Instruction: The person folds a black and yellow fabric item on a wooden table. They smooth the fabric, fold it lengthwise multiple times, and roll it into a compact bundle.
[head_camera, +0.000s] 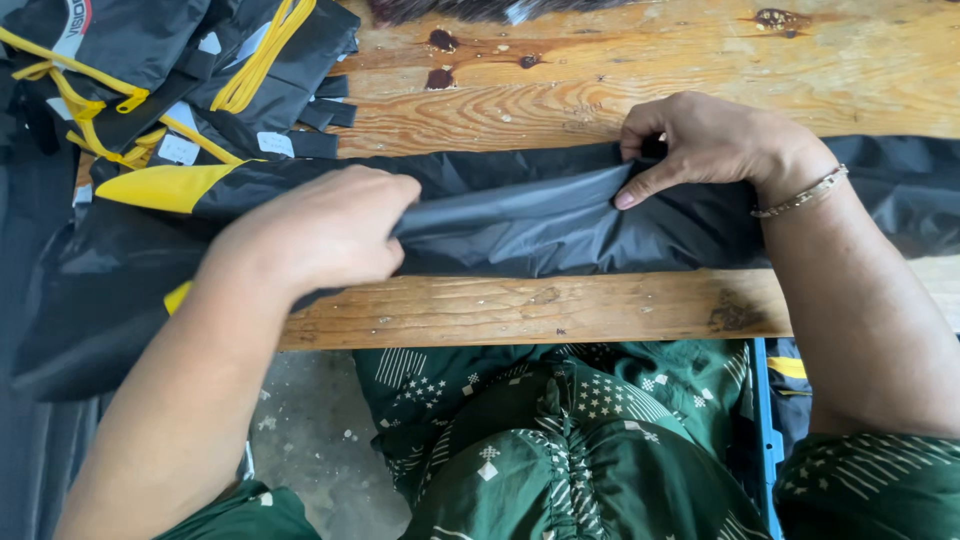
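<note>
We find both hands on 1 length of black fabric (540, 215) laid across the wooden table (600, 90). The left hand (320, 225) is closed into a fist, its fingers curled tight around a gathered fold of the cloth; the fingertips themselves are hidden under the knuckles. The right hand (700, 140) pinches the upper edge of the same cloth between thumb and curled fingers, with 1 finger held straight and pressing flat on the surface just below the pinch. Between the 2 grips the fabric runs taut in long creases.

The cloth extends past the left fingers to a yellow panel (165, 185) and hangs off the table edge beyond it. Past the right wrist, which carries a bracelet (805, 192), it continues out of view. Above the left knuckles, well apart from them, sits a stack of black and yellow pieces (170, 70) with white tags.

We judge the step in hand to be tensioning and smoothing the piece along its length. In our judgement the next move calls for even tension from both grips and a straight top edge under the right fingers, or the creases will set in. The slack hanging beyond the left fist could drag the piece sideways.
</note>
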